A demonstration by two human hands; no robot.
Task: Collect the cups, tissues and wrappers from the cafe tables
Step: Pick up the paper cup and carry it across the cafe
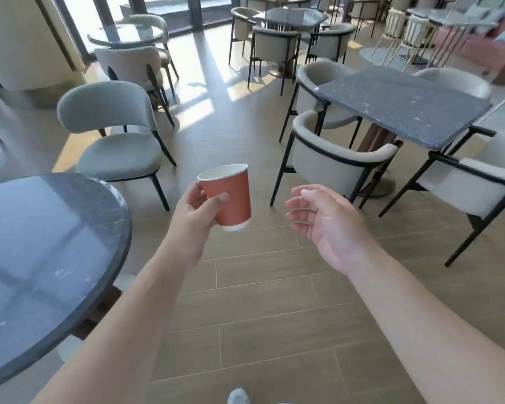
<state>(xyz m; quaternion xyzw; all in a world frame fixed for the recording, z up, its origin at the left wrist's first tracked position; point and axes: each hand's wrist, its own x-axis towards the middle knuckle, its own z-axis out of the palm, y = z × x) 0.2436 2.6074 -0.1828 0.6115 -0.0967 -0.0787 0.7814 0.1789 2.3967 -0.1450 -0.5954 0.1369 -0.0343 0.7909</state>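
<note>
We have a red paper cup (227, 196) with a white rim and base held in our left hand (197, 214), thumb across its front wall and the other fingers (193, 193) wrapped behind, so it is grasped about mid-height and tilted slightly. It hangs in the air over the wood-look floor (274, 301), between the round dark stone bench (41, 258) at our left and the square dark bench (405, 106) ahead to the right. Our right hand (318, 220) floats just beside the cup, palm turned inward, its fingers loosely curled and holding nothing.

We judge that we are mid-collection: one cup is in hand and we are walking between benches. No other cups, tissues or wrappers show on the bench tops in view. The next move likely calls for reaching another bench with the free right hand ready, keeping the cup upright enough should any dregs remain.

Grey upholstered chairs (114, 135) ring the benches. The cup's wall is plain; we can read no brand or writing anywhere.
</note>
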